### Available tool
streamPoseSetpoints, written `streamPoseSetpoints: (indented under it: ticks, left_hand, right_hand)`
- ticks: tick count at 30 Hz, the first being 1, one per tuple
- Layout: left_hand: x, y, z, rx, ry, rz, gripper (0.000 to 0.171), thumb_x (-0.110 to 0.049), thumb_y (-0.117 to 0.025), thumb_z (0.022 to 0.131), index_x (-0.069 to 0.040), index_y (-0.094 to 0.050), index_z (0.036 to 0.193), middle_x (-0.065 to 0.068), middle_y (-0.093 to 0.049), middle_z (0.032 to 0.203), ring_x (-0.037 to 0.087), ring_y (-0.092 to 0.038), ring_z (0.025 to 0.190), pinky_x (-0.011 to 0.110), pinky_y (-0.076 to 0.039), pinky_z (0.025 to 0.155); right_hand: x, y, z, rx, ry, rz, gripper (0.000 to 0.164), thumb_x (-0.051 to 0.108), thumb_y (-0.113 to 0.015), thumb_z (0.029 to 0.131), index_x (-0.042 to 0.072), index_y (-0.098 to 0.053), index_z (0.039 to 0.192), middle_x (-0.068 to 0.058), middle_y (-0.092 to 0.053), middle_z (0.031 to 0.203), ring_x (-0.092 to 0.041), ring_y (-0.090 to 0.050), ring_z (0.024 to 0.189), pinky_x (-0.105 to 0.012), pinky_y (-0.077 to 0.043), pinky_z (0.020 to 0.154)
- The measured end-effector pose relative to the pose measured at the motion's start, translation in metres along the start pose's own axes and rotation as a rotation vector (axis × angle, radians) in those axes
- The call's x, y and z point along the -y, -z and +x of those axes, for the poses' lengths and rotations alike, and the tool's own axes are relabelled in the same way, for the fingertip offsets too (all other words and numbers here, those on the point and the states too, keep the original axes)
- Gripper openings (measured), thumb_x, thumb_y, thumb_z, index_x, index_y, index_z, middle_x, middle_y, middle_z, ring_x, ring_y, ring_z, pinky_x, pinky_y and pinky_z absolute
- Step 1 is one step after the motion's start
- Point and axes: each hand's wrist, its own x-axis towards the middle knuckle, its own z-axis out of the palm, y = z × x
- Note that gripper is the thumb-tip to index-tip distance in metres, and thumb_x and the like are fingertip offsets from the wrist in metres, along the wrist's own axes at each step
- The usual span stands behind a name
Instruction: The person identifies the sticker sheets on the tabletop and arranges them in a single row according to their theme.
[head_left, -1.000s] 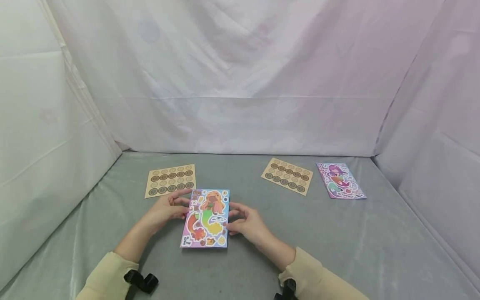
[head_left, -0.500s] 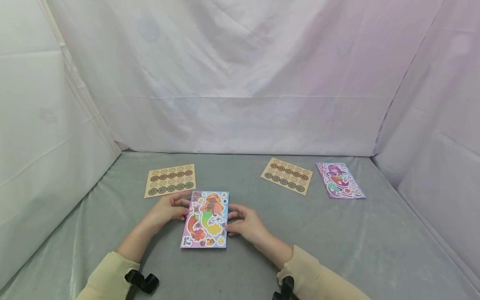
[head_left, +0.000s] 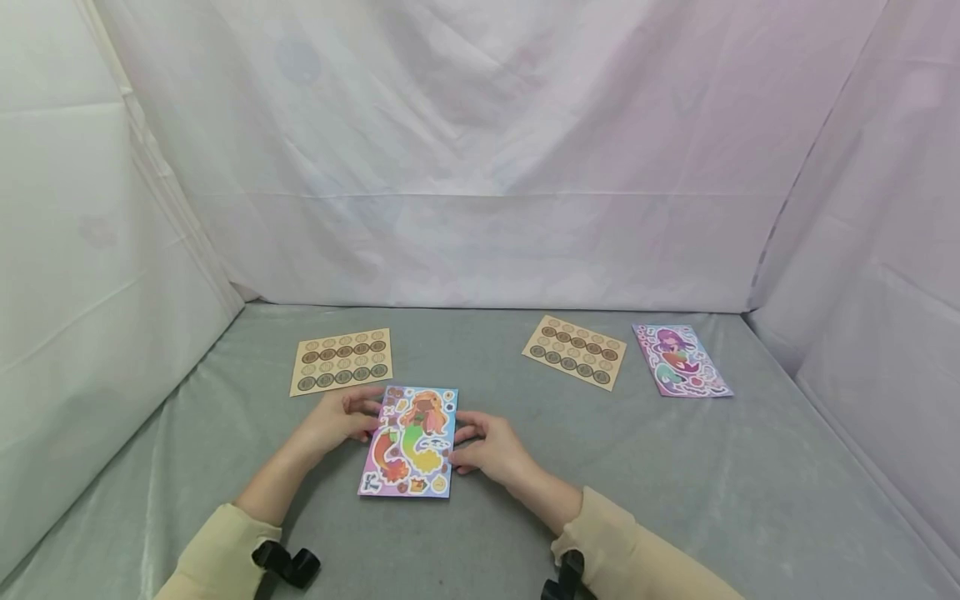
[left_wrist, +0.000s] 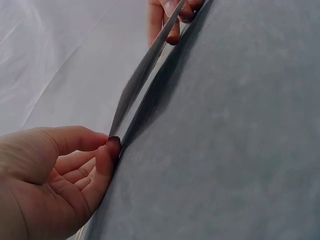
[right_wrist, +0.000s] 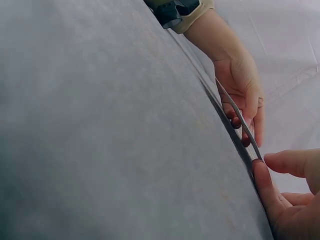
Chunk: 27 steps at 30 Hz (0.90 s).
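Note:
A colourful mermaid sticker sheet (head_left: 411, 442) is held face up at the near middle of the table, its printed side showing in the head view. My left hand (head_left: 336, 423) pinches its left edge between thumb and fingers. On the right edge, my right hand (head_left: 495, 450) pinches it the same way. Seen edge-on in the left wrist view, the sheet (left_wrist: 142, 77) stands slightly off the cloth and a little bowed, with a shadow beneath. In the right wrist view, the right thumb and a fingertip meet at the sheet's edge (right_wrist: 240, 117). Some fingertips are hidden under the sheet in the head view.
Behind the left hand lies a tan sheet of round stickers (head_left: 341, 361). Another tan sheet (head_left: 575, 352) lies angled at the back, right of centre. Beside it is a second mermaid sticker sheet (head_left: 681, 361). Grey cloth (head_left: 660, 475) covers the table; white curtains (head_left: 480, 167) enclose it.
The mermaid sheet has shifted slightly towards me and a touch to the left, its far edge a little lower. My right hand has moved slightly left with it; both grips look unchanged.

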Motion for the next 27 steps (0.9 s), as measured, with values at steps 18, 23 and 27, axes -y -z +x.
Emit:
streamPoseSetpoints:
  ticks: [18, 23, 27]
  left_hand:
    - [0.0000, -0.0009, -0.0006, 0.006, -0.073, 0.065, 0.051, 0.002, -0.066, 0.081, 0.015, -0.050, 0.127, 0.015, -0.066, 0.099, 0.018, -0.062, 0.072, 0.030, -0.054, 0.057]
    - [-0.0007, -0.0007, 0.0002, -0.014, -0.015, 0.072, 0.051, 0.004, -0.066, 0.081, 0.013, -0.050, 0.129, 0.018, -0.065, 0.103, 0.019, -0.062, 0.075, 0.031, -0.055, 0.060]
    - [-0.0017, 0.0002, 0.0002, -0.014, 0.001, 0.077, 0.052, 0.004, -0.066, 0.082, 0.014, -0.048, 0.130, 0.019, -0.064, 0.105, 0.020, -0.062, 0.077, 0.031, -0.055, 0.060]
  right_hand:
    - [0.0050, -0.0007, 0.0039, 0.002, -0.015, -0.047, 0.066, -0.012, -0.073, 0.074, -0.009, -0.048, 0.134, -0.011, -0.060, 0.087, -0.016, -0.064, 0.068, -0.032, -0.057, 0.058]
    - [0.0075, -0.0024, 0.0033, 0.004, -0.008, -0.048, 0.067, -0.012, -0.074, 0.074, -0.009, -0.047, 0.135, -0.011, -0.061, 0.087, -0.016, -0.064, 0.067, -0.032, -0.057, 0.058]
    - [0.0093, -0.0038, 0.0028, 0.001, -0.005, -0.061, 0.067, -0.011, -0.074, 0.073, -0.009, -0.047, 0.135, -0.012, -0.061, 0.086, -0.016, -0.063, 0.066, -0.033, -0.057, 0.057]
